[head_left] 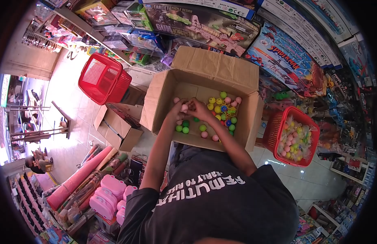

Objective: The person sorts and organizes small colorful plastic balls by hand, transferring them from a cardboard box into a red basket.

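Observation:
Both my hands are over an open cardboard box [156,99]. My left hand [177,110] is closed around a small pink ball [184,107]. The fingers of my right hand [200,111] are bent together against the same spot; whatever they pinch is too small to make out. Another pink ball [176,100] shows beside my left fingers. Below my hands lie green balls [185,129] and a pink ball [204,134]. On the box's right side are yellow balls with faces [211,106], a blue ball [228,123] and more pink and green ones.
Right of the box stands a red basket [274,134] with bagged balls [294,140]. At left are another red basket [99,77] and an open carton [119,128]. Boxed toys [204,26] line the back. Pink cases [107,197] and rolls [80,177] stand lower left.

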`<state>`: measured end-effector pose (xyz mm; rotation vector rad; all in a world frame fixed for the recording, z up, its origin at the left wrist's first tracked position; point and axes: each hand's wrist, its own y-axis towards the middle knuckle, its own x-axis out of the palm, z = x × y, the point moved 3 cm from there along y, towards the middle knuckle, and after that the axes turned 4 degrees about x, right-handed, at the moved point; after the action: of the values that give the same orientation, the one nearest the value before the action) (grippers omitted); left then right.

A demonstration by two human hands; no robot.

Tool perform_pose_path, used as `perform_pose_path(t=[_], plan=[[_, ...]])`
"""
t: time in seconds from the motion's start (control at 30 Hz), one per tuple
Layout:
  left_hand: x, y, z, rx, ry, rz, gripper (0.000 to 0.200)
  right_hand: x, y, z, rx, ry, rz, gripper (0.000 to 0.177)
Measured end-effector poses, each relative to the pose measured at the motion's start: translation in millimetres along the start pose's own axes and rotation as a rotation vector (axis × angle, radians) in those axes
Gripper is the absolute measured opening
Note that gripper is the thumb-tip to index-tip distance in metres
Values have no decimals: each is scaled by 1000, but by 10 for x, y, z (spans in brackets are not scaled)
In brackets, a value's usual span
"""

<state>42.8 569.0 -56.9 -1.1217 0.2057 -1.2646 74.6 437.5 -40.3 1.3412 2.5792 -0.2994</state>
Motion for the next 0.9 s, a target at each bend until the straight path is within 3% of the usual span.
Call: perform_pose_path(t=[0.07, 0.13, 0.17, 0.23, 0.33, 0.43, 0.63, 0.77, 0.83, 0.87, 0.9], plan=[[-63, 39, -13, 21, -43, 22, 27, -27, 34, -81, -32, 2, -28, 30], [-215, 150, -61, 48, -93, 50, 24, -110, 86, 96, 302, 65, -37, 35], [-305, 217, -87, 19, -86, 69, 21, -116, 94, 155, 299, 66, -43, 35], [-373, 266, -110, -7, -79, 85, 18, -160, 111, 348, 189, -550, 164, 40], [-348, 246, -94, 5, -93, 135, 18, -117, 42, 415, 303, -698, -5, 45], [-263, 175, -30, 83, -45, 150, 18, -3, 39, 450, 243, -747, -13, 45], [-235, 136, -4, 132, 110, 174, 16, 85, 62, 538, 351, -705, -3, 48], [-230, 123, -21, 147, 154, 155, 17, -42, 16, 552, 258, -637, 38, 45], [-221, 100, -22, 147, 160, 170, 17, -84, 35, 581, 80, -507, 61, 36], [-213, 91, -18, 154, 171, 161, 18, -97, 51, 619, 79, -506, 61, 36], [-201, 87, -19, 161, 181, 150, 19, -130, 54, 584, 153, -256, 20, 33]])
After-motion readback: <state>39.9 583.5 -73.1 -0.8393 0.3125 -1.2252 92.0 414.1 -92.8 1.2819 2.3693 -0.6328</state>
